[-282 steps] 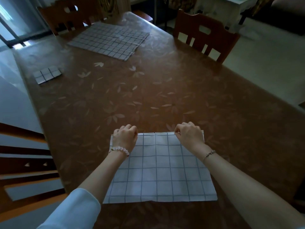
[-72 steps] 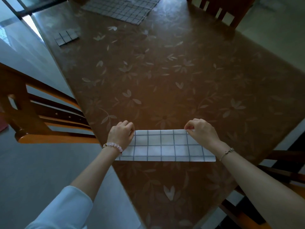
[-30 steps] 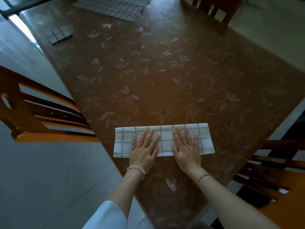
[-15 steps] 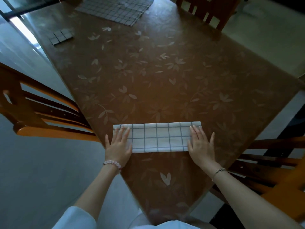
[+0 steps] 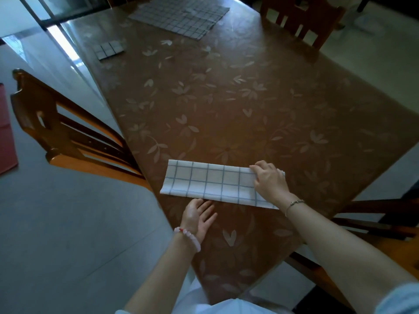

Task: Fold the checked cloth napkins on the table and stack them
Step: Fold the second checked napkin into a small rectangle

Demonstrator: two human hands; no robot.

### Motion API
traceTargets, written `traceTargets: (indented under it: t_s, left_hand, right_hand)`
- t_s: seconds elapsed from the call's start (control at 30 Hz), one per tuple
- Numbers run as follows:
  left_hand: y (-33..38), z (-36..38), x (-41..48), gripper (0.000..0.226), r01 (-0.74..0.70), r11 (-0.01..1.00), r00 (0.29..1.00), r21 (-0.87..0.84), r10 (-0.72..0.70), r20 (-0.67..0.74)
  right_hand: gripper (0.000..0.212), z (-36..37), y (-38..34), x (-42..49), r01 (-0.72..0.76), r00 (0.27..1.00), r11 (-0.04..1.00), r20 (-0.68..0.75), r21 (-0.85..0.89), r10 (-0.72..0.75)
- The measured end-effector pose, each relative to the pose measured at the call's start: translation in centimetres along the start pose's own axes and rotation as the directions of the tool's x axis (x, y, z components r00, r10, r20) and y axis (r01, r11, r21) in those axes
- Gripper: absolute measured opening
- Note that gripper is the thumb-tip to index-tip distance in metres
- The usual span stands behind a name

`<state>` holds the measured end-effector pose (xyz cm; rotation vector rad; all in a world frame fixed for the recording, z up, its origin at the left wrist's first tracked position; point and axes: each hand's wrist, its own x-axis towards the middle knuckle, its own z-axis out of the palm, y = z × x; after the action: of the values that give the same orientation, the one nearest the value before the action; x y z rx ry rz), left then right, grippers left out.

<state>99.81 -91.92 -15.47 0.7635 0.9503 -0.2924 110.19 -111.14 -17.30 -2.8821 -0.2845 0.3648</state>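
Napkin: our white grid-checked cloth napkin (image 5: 210,184), folded to a long band, lies across the near corner of the brown leaf-print table (image 5: 249,98).
Changed: 0.5 s back both palms pressed its ends. Now our left hand (image 5: 199,215) is off it, flat and relaxed just beside its near edge.
Right: our right hand (image 5: 269,181) curls over the right end, grasping it.
Meaning: smoothing looks done, so we'd guess a crosswise fold is next.
Stack: 1 small folded checked square (image 5: 108,49) waits by the far left edge.
Writing: none readable.

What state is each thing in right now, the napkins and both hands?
Near napkin: folded into a long strip, lying flat.
Small napkin: folded small, far left.
Far napkins: spread unfolded.
Left hand: open, by the strip's near edge.
Right hand: grips the strip's right end.
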Motion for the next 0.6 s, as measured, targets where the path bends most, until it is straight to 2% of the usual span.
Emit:
traceTargets:
  t_s: [0.1, 0.2, 0.33, 0.47, 0.53, 0.6]
  left_hand:
    - [1.1, 0.0, 0.2, 0.044, -0.033, 0.999, 0.999, 0.024, 0.032, 0.012]
    - [2.4, 0.4, 0.4, 0.043, -0.095, 0.986, 0.996, 0.139, 0.094, 0.011]
    - [4.4, 1.4, 0.8, 0.038, -0.163, 0.935, 0.986, 0.314, 0.161, 0.034]
    - [5.4, 2.4, 1.4, 0.016, -0.18, 0.895, 0.984, 0.407, 0.164, 0.074]
    - [5.6, 2.6, 1.8, 0.019, -0.188, 0.873, 0.982, 0.45, 0.168, 0.085]
    - [5.8, 2.8, 2.0, 0.037, -0.199, 0.847, 0.98, 0.494, 0.178, 0.09]
  right_hand:
    - [0.034, 0.0, 0.4, -1.1, -0.022, 1.0, 1.0, 0.016, -0.013, 0.022]
    - [0.032, -0.1, 0.2, -2.3, -0.062, 0.996, 0.998, 0.072, 0.031, 0.06]
    - [0.034, 0.5, -0.6, -4.8, -0.198, 0.978, 0.946, 0.117, 0.258, 0.173]
    - [0.034, 1.5, -1.6, -7.0, -0.259, 0.963, 0.888, 0.168, 0.381, 0.209]
    - [0.034, 1.9, -2.3, -7.7, -0.273, 0.959, 0.869, 0.187, 0.413, 0.213]
    - [0.033, 2.4, -2.9, -8.4, -0.286, 0.955, 0.845, 0.204, 0.453, 0.214]
